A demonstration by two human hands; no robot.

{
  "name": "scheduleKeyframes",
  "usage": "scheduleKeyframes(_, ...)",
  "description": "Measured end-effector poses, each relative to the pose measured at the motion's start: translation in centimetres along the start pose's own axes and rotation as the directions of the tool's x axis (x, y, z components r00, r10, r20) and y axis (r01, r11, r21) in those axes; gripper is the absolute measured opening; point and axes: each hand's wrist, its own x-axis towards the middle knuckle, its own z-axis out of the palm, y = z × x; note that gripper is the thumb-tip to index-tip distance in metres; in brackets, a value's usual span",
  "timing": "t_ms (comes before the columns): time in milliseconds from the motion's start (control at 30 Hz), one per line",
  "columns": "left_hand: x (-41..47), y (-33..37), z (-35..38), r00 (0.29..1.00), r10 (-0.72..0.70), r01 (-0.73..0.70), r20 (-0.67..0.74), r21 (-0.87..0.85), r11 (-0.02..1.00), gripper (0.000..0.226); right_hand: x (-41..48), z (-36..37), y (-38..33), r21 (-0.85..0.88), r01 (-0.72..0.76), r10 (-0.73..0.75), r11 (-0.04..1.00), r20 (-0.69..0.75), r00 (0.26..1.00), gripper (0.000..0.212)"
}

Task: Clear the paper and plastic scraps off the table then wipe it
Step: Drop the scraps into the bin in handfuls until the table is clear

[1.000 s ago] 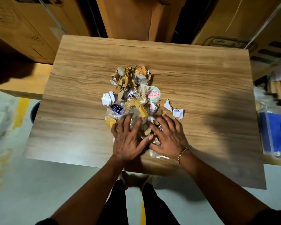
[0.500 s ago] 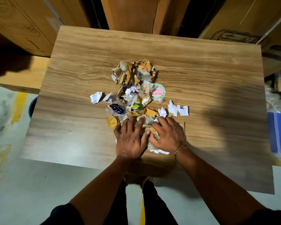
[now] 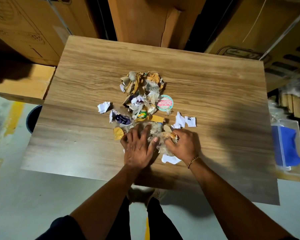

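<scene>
A pile of paper and plastic scraps (image 3: 142, 94) lies in the middle of the wooden table (image 3: 215, 94). It holds brown paper, clear wrappers, a round pink-and-green lid (image 3: 165, 103) and a purple wrapper (image 3: 122, 119). White paper bits lie to the left (image 3: 103, 106) and right (image 3: 185, 120). My left hand (image 3: 139, 146) lies flat with spread fingers on the near end of the pile. Beside it, my right hand (image 3: 184, 144) curls its fingers round a clump of clear plastic scraps (image 3: 164, 139). A white scrap (image 3: 170, 159) shows under that wrist.
Large cardboard boxes (image 3: 145, 19) stand behind the table, and a low box (image 3: 22, 84) sits to its left. A dark bin (image 3: 32, 118) peeks out under the table's left edge. A blue cloth in a clear bag (image 3: 286, 148) lies to the right.
My right hand's fingers have curled round the near plastic scraps. A white scrap has come away to the left of the pile. The camera has shifted slightly.
</scene>
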Motion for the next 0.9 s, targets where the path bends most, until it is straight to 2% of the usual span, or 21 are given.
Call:
scheduleKeyframes(33,0.0,0.1,-0.3,1.000,-0.001,0.000,-0.025,-0.016,1.000,0.092,0.0,-0.4,-0.2,0.046,-0.019,0.021,0.999,-0.046,0.999,0.012)
scheduleKeyframes(100,0.0,0.5,-0.9,0.996,0.004,-0.006,-0.086,-0.031,1.000,0.091,0.3,-0.9,-0.6,0.113,-0.075,0.086,0.991,-0.092,0.992,0.018)
scheduleKeyframes(200,0.0,1.7,-1.5,0.990,-0.001,-0.013,-0.142,-0.096,0.995,0.079,0.7,-1.4,-0.8,0.245,-0.158,0.182,0.957,-0.075,0.980,0.031)
scheduleKeyframes(333,0.0,4.5,-2.5,0.962,-0.013,-0.069,-0.273,-0.289,0.955,0.067,1.6,-1.4,-1.2,0.381,-0.181,0.217,0.907,-0.054,0.975,0.036)
scheduleKeyframes(433,0.3,7.0,-3.7,0.948,-0.038,-0.125,-0.315,-0.479,0.869,0.071,2.0,-1.6,-2.5,0.537,-0.214,0.281,0.816,-0.044,0.959,0.031)
scheduleKeyframes(533,0.8,9.2,-5.2,0.975,-0.115,-0.067,-0.191,-0.743,0.666,0.067,2.5,-2.5,-4.8,0.700,-0.263,0.349,0.664,0.021,0.937,0.016)
scheduleKeyframes(667,1.5,11.9,-7.0,0.973,-0.232,0.087,0.019,-0.954,0.286,0.059,3.3,-2.4,-7.4,0.810,-0.296,0.420,0.506,0.068,0.905,0.013)
scheduleKeyframes(733,1.7,12.7,-7.8,0.958,-0.272,0.135,0.090,-0.979,0.150,0.054,3.1,-2.0,-8.0,0.808,-0.328,0.449,0.490,0.089,0.889,0.014)
scheduleKeyframes(833,1.8,12.6,-8.3,0.931,-0.301,0.211,0.205,-0.977,-0.011,0.052,2.7,-1.8,-8.5,0.747,-0.391,0.486,0.537,0.104,0.868,0.048)
scheduleKeyframes(900,1.8,12.3,-8.2,0.910,-0.316,0.258,0.269,-0.963,-0.079,0.047,2.5,-1.8,-8.9,0.714,-0.367,0.472,0.596,0.059,0.880,0.061)
